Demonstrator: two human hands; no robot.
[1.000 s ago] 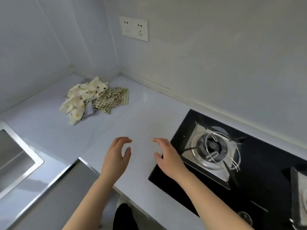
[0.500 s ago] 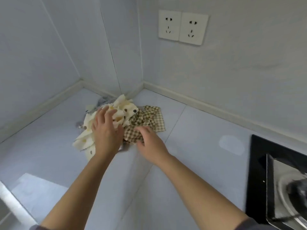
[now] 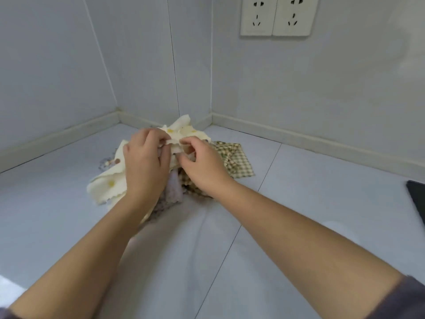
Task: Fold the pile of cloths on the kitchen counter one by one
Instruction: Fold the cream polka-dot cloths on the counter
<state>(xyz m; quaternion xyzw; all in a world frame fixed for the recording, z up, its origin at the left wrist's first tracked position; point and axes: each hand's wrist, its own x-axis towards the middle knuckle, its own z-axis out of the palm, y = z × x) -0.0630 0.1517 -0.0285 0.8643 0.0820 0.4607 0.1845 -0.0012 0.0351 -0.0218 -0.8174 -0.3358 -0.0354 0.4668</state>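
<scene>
A small pile of cloths lies in the corner of the pale kitchen counter (image 3: 299, 203). On top is a cream cloth with yellow and brown dots (image 3: 108, 180), partly lifted. My left hand (image 3: 145, 166) and my right hand (image 3: 202, 164) both pinch its upper edge, close together above the pile. A green checked cloth (image 3: 236, 157) lies to the right, partly under my right hand. A greyish patterned cloth (image 3: 171, 192) shows beneath, between my wrists.
Grey walls meet right behind the pile. A double wall socket (image 3: 278, 16) sits high on the right wall. The black edge of the hob (image 3: 417, 199) shows at the far right.
Both hands went from resting on the pile to pinching the cream dotted cloth's edge and raising it. The view has moved closer to the corner.
</scene>
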